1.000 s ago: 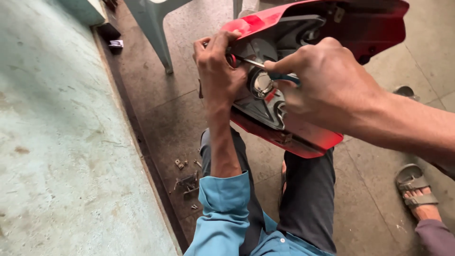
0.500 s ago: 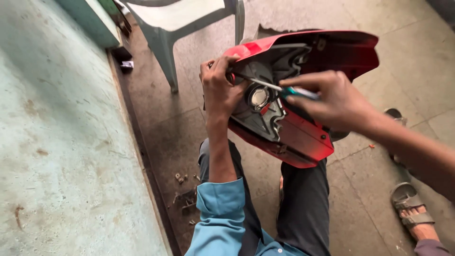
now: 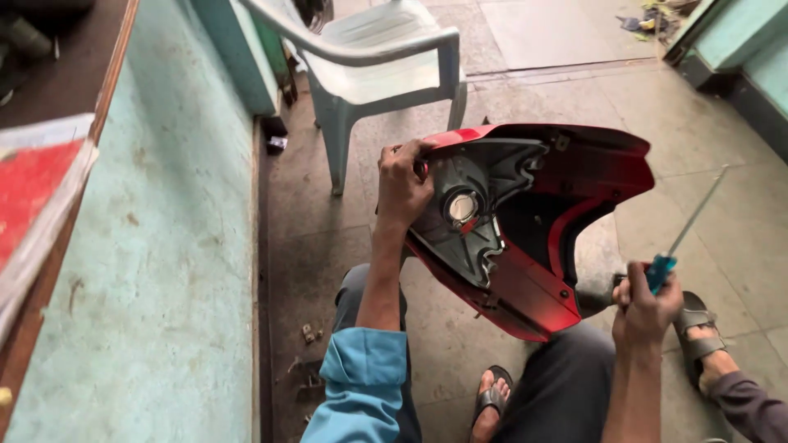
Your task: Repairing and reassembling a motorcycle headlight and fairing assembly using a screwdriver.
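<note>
Glossy red plastic headlight cowl (image 3: 566,238), curved shell with a grey ribbed reflector housing and round bulb socket inside, propped on the lap, inner side up. Left hand (image 3: 402,184) clamped on the cowl's upper left edge; right hand (image 3: 644,308) off its lower right corner, fisted round a blue-handled screwdriver (image 3: 685,226), thin shaft angled upward. Beyond the cowl, pale moulded plastic chair (image 3: 373,74) on worn stone floor

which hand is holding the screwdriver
The right hand, raised clear of the red panel, holds the blue-handled screwdriver; the left hand grips the panel's edge.
</note>
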